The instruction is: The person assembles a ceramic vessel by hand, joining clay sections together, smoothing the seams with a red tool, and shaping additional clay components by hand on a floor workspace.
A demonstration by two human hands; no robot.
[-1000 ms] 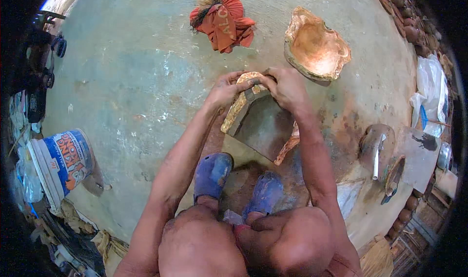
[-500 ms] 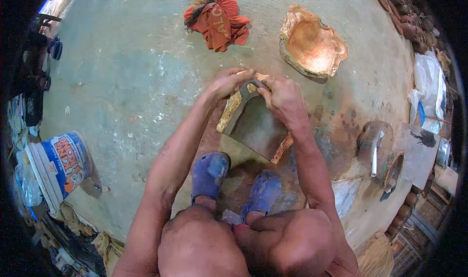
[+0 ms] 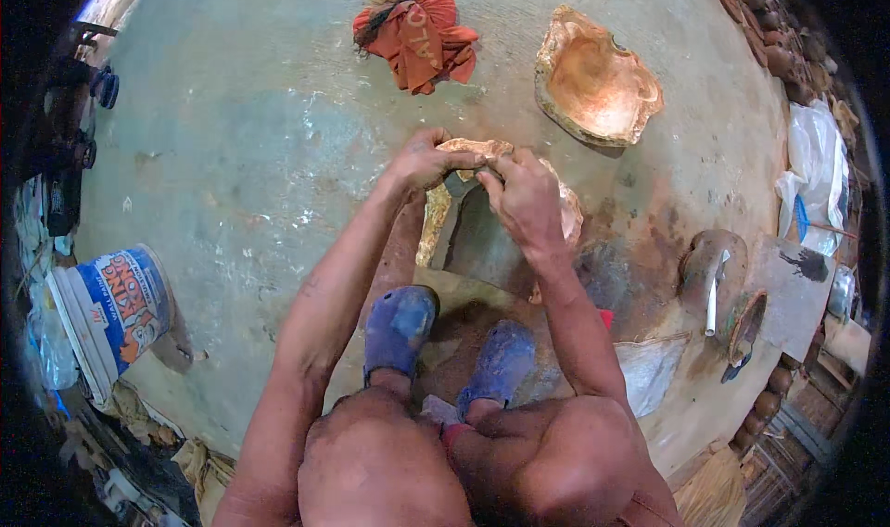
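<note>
Between my feet and the far part of the floor is a crusty tan mold [image 3: 433, 226] with smooth grey clay [image 3: 487, 235] lining its inside. My left hand [image 3: 425, 165] is closed on the mold's far rim, its thumb laid along the inner edge. Close beside it, my right hand [image 3: 528, 198] pinches the clay at that same rim, with thumb and fingers pressed together. The fingertips of both hands nearly meet, and what lies right under them is partly hidden. Past the right wrist, the mold's right wall shows in part.
A second tan mold piece [image 3: 603, 87] lies hollow side up at the far right. Beyond my hands is a bundled orange cloth [image 3: 422, 40]. A blue and white bucket [image 3: 125, 304] lies tilted at left. Rounded clay pieces [image 3: 714, 267] rest at right. My blue clogs [image 3: 399, 337] stand near the mold.
The mold has tipped, so more of its far rim and right wall shows. My right hand has shifted slightly left and nearer; my left hand keeps its hold on the rim.
</note>
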